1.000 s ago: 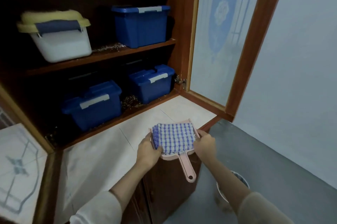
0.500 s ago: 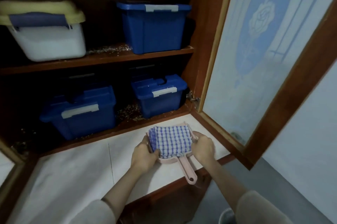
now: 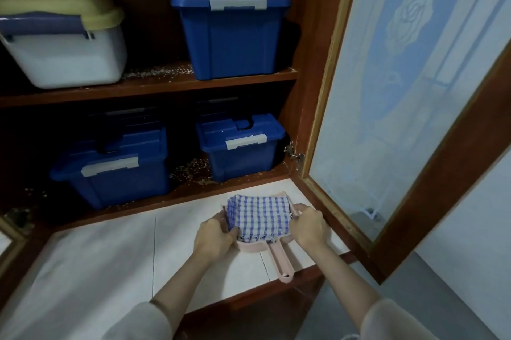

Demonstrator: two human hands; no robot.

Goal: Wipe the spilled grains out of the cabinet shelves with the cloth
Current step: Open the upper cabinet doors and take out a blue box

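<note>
Blue-checked cloth, likely limp and light, fills the pink dustpan; my left hand pinches its edge, right hand grips the rim.

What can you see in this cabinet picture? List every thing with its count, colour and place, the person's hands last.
blue storage boxes: three, blue with grey latches; one right on the upper shelf, two on the lower shelf
white box: one, yellow lid, upper shelf left
spilled grains: scattered, pale, both shelves between the boxes
cloth: one, blue-and-white checked, folded in the dustpan
dustpan: one, pink, on the counter
counter: one, white tiled, before the shelves
cabinet door: one, frosted glass, brown frame, open at right
left hand: holds dustpan's left side
right hand: holds its right side
</note>
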